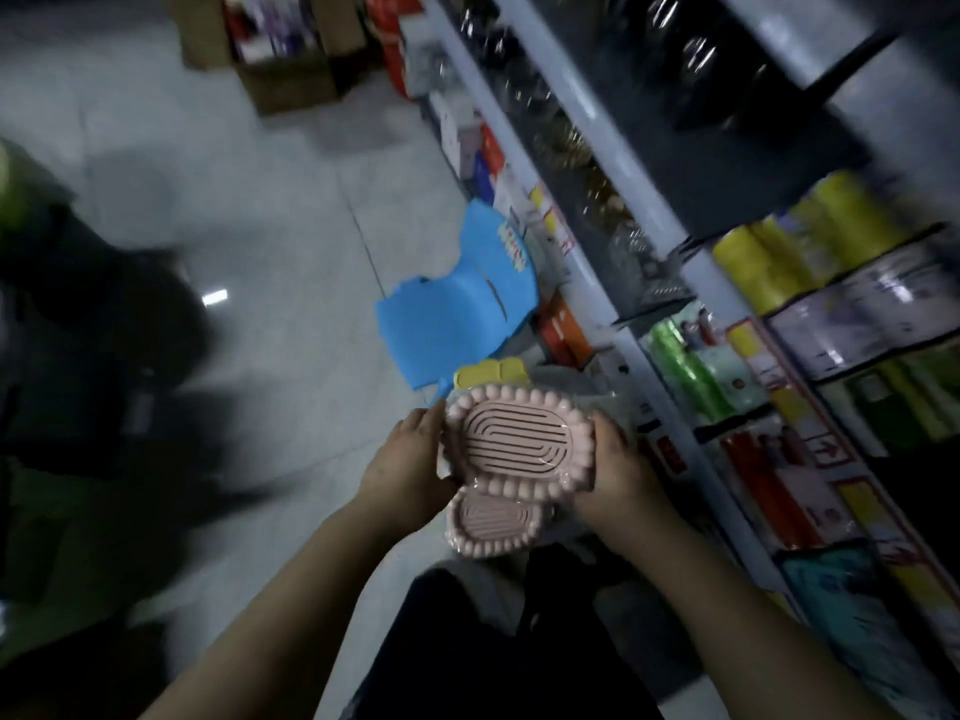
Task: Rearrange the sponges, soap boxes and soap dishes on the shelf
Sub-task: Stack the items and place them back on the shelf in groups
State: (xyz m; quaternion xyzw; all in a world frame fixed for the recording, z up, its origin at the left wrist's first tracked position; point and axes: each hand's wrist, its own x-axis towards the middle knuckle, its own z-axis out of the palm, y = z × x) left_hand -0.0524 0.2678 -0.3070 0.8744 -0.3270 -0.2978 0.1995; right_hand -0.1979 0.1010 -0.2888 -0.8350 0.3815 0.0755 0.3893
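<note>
- We observe the left hand (402,467) and right hand (618,467) grasping opposite edges of a pink soap dish (511,439), film-wrapped, held above the floor (249,210).
- A second pink soap dish (491,527) sits just below, overlapped by the first.
- A blue stool (457,309) stands beside the shelf (623,314).
- Shelf labels are too blurred; we read no writing.

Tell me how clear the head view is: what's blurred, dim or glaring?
Head view: dim overall; the left side and floor edges smear with motion blur. The pink soap dishes between both hands are fairly sharp. The shelf goods are soft, with small glints on dark bottles at the top.
</note>
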